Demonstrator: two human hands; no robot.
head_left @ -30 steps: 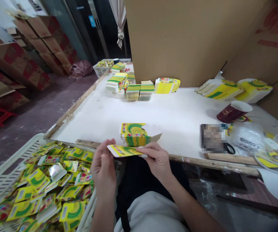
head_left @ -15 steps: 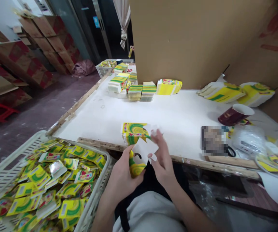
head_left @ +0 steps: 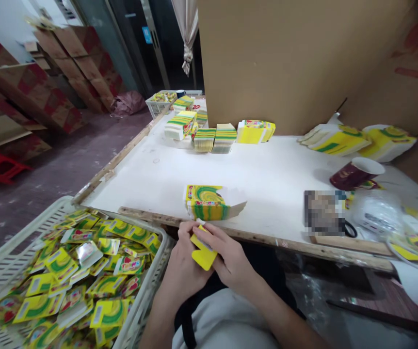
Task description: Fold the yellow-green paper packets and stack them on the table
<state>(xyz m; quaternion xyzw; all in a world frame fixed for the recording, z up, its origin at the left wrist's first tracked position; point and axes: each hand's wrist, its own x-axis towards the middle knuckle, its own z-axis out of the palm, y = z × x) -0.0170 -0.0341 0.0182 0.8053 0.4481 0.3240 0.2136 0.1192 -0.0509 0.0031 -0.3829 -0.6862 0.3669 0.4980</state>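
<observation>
Both my hands are closed around a small yellow cardboard box (head_left: 205,257) above my lap, just in front of the table edge. My left hand (head_left: 189,264) wraps the box from the left and hides much of it. From the right, my right hand (head_left: 229,252) presses its fingers on the top, where a yellow flap sticks out toward me. On the table just beyond lies a yellow-green printed carton (head_left: 207,201), its open white flaps pointing right. To my left a pale plastic crate (head_left: 163,242) holds many small yellow boxes (head_left: 58,264).
Stacks of flat yellow cartons (head_left: 225,138) line the back of the table against a cardboard panel (head_left: 285,63). On the right are a maroon cup (head_left: 354,173), plastic wrap (head_left: 376,211) and a wooden strip (head_left: 350,245). A red stool (head_left: 0,167) and large boxes (head_left: 36,92) stand at left.
My right hand has moved left and down onto the small box. Its white flaps, open before, are now folded out of sight, and the box shows yellow. The carton on the table stays put.
</observation>
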